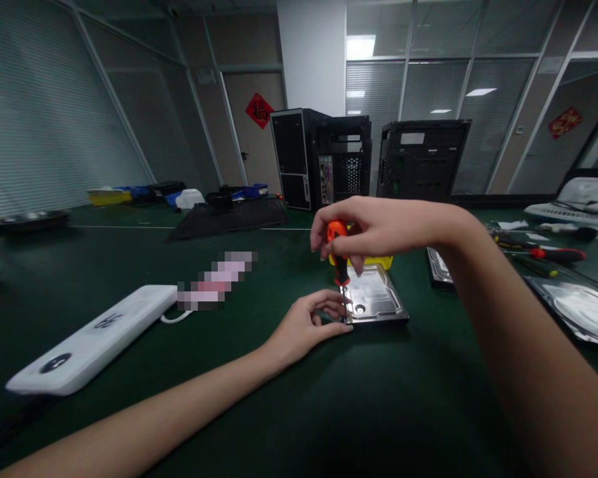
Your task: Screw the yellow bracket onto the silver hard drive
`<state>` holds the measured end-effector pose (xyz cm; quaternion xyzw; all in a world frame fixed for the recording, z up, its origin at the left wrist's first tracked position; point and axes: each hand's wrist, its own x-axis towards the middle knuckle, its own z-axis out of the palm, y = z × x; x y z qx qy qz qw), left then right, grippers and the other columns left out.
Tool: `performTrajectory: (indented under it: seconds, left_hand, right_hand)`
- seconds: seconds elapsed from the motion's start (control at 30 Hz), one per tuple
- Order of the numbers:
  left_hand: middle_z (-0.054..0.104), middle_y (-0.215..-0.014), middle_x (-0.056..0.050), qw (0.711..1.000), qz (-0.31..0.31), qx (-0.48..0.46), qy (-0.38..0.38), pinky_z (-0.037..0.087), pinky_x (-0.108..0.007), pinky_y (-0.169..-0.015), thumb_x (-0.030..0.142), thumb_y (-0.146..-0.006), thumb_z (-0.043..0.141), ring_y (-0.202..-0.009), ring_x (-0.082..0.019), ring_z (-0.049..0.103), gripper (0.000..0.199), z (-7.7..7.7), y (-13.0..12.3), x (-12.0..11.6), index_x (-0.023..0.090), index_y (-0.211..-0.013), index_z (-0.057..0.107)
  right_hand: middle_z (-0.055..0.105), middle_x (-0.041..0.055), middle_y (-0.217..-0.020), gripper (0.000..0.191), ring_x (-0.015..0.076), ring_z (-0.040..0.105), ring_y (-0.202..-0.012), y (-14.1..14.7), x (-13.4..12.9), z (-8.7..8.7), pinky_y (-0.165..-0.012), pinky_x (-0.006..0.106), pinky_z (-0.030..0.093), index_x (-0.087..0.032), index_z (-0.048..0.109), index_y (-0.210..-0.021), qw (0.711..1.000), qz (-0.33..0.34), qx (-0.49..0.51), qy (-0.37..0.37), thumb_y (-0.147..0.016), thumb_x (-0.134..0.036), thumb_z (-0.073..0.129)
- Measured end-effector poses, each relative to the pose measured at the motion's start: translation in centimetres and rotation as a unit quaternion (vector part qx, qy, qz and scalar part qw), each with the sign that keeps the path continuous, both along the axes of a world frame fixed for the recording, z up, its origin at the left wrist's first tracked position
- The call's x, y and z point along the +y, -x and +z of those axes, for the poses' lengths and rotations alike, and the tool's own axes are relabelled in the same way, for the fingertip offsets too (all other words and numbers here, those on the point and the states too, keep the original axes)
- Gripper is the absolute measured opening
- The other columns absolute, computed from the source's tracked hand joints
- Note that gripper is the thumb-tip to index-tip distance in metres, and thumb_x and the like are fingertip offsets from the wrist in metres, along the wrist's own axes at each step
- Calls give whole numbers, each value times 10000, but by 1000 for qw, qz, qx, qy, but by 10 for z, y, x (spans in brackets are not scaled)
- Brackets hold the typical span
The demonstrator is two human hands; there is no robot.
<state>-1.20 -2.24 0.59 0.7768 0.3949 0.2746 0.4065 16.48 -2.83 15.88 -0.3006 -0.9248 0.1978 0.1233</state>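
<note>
A silver hard drive lies flat on the green table mat in front of me. My left hand grips its left edge, fingers curled on top and thumb at the near corner. Above it, my right hand is closed around the orange and black handle of a screwdriver. The screwdriver stands nearly upright, its shaft pointing down at the drive's left side near my left fingers. Whether the tip sits in a screw is too small to tell. Behind the drive shows part of a yellow object.
A white power-bank-like device with a short cable lies to the left. Black computer cases stand at the back. At right are another hard drive, red-and-black-handled pliers and a shiny metal part. A dark mat lies farther back.
</note>
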Motion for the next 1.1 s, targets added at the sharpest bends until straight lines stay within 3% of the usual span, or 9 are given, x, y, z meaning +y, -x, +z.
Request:
performTrajectory:
  seconds: [0.13,0.3,0.57,0.77,1.1]
  left_hand:
    - [611,-939,-41,1000,-1,-6,3,352,-219,-547,344,-684,637,-838,-156,543,419,0,1,0,164,-1044,523]
    - [601,-938,-42,1000,7,-3,-1,371,-220,-555,326,-658,660,-834,-158,542,465,0,1,0,166,-1070,512]
    - [596,-890,-36,1000,22,-4,-10,384,-218,-549,299,-655,658,-777,-146,541,454,0,1,-1,169,-1066,514]
    - [572,-850,-22,999,28,-10,-30,390,-218,-553,313,-650,656,-746,-135,532,488,-3,1,0,179,-1094,503]
    - [513,-795,9,998,42,27,-38,348,-200,-506,407,-649,640,-580,-85,434,501,-4,2,0,202,-1087,505]
  right_hand:
    - [578,44,-969,316,91,551,-711,-1,2,-1,-603,201,414,-155,518,-1066,1000,6,11,-19,-754,-200,493]
    - [589,35,-905,267,104,544,-746,0,3,2,-620,213,400,-141,593,-933,998,26,-8,-50,-761,-325,507]
    - [592,36,-725,383,100,524,-616,5,-1,1,-542,220,373,-129,609,-802,998,-32,-24,-53,-761,-480,460]
    - [606,59,-801,376,106,550,-626,6,-2,1,-529,207,387,-132,582,-858,997,-72,-5,4,-858,-379,298]
    - [617,45,-845,317,72,541,-613,4,-2,4,-559,186,411,-127,603,-918,1000,7,1,10,-817,-372,428]
